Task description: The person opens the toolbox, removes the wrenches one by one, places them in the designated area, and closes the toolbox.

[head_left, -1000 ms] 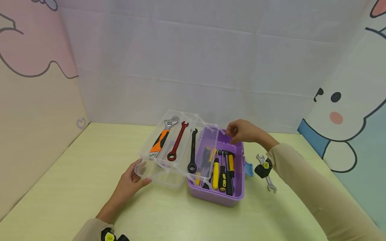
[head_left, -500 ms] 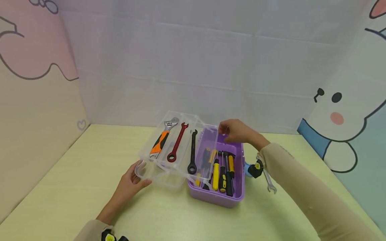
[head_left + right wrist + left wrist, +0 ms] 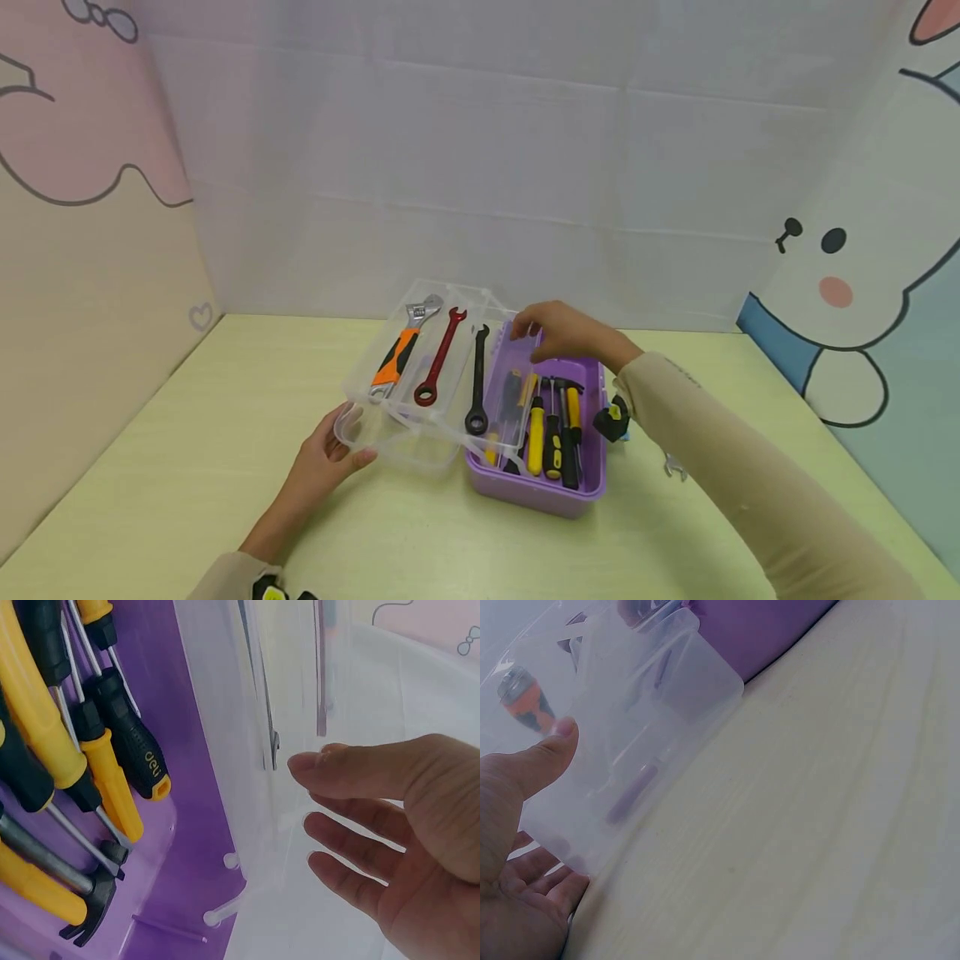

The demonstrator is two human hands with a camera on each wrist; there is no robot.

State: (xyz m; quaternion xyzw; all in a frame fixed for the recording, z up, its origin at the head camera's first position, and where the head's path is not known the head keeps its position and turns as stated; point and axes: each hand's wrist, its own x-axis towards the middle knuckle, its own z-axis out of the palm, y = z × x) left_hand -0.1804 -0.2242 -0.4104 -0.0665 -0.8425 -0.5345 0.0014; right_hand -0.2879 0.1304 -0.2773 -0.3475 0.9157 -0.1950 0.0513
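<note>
My left hand (image 3: 318, 462) holds the near left corner of a clear plastic lid (image 3: 420, 450), with the thumb on one side and fingers on the other. Above it, a clear tray (image 3: 456, 392) bears an orange-and-black adjustable wrench (image 3: 397, 358), a red wrench (image 3: 441, 358) and a black wrench (image 3: 478, 379). The tray hangs out beside a purple toolbox (image 3: 536, 497). Over the tray's far right corner hovers my right hand (image 3: 566, 332). In the right wrist view its thumb (image 3: 352, 769) and fingers stand apart with nothing between them.
Inside the toolbox lie several yellow-and-black screwdrivers (image 3: 127, 731) and a hammer (image 3: 94, 900). A silver open-end wrench (image 3: 674, 467) rests on the table (image 3: 405, 542) to the right, mostly hidden by my sleeve. A white sheet (image 3: 480, 167) rises behind.
My right hand has moved left, from over the toolbox's far end to the tray's far right corner. Its sleeve now covers most of the silver wrench. The left hand stays put.
</note>
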